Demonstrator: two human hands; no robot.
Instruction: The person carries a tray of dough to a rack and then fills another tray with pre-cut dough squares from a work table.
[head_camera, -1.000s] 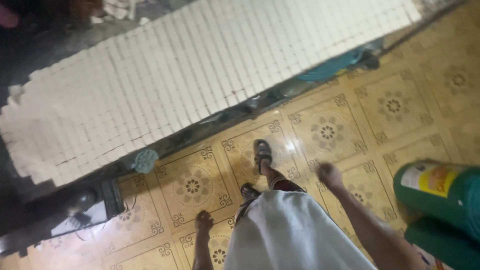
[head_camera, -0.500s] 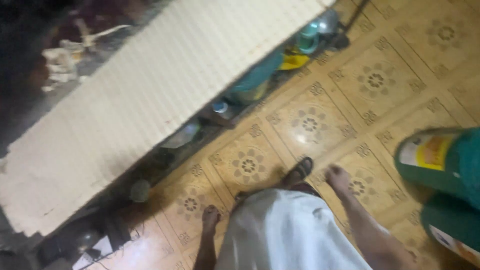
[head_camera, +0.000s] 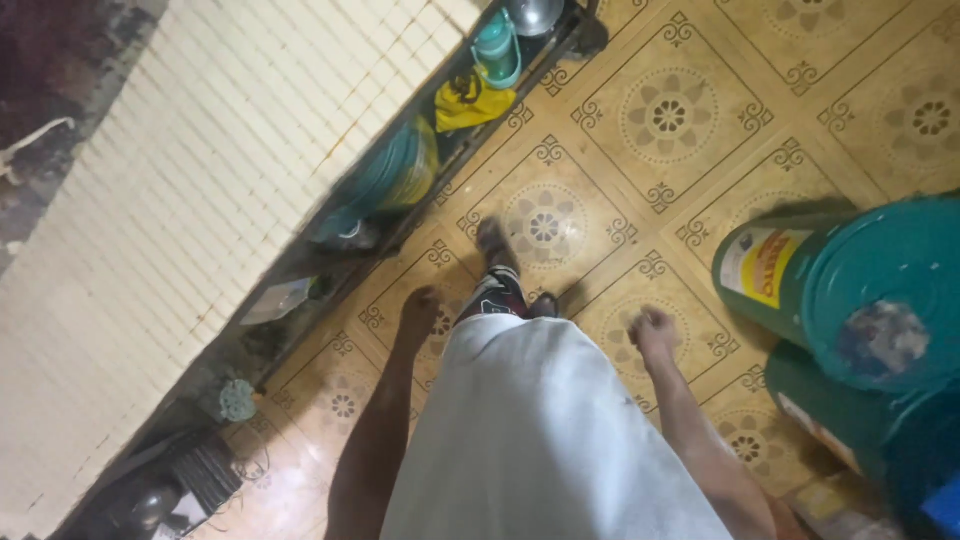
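I look straight down my white shirt at a patterned yellow tile floor. My left hand hangs at my side with the fingers curled and nothing in it. My right hand hangs on the other side, loosely closed and holding nothing. One sandalled foot is stepped forward between them. Neither hand touches anything.
A white tiled counter runs along the left, with a low shelf under it holding a teal jug, a yellow bag and teal lids. Two green drums stand close on the right.
The view has swung along the counter toward the shelf with the jug and bag. The green drums have come closer on the right. My hands still hang holding nothing.
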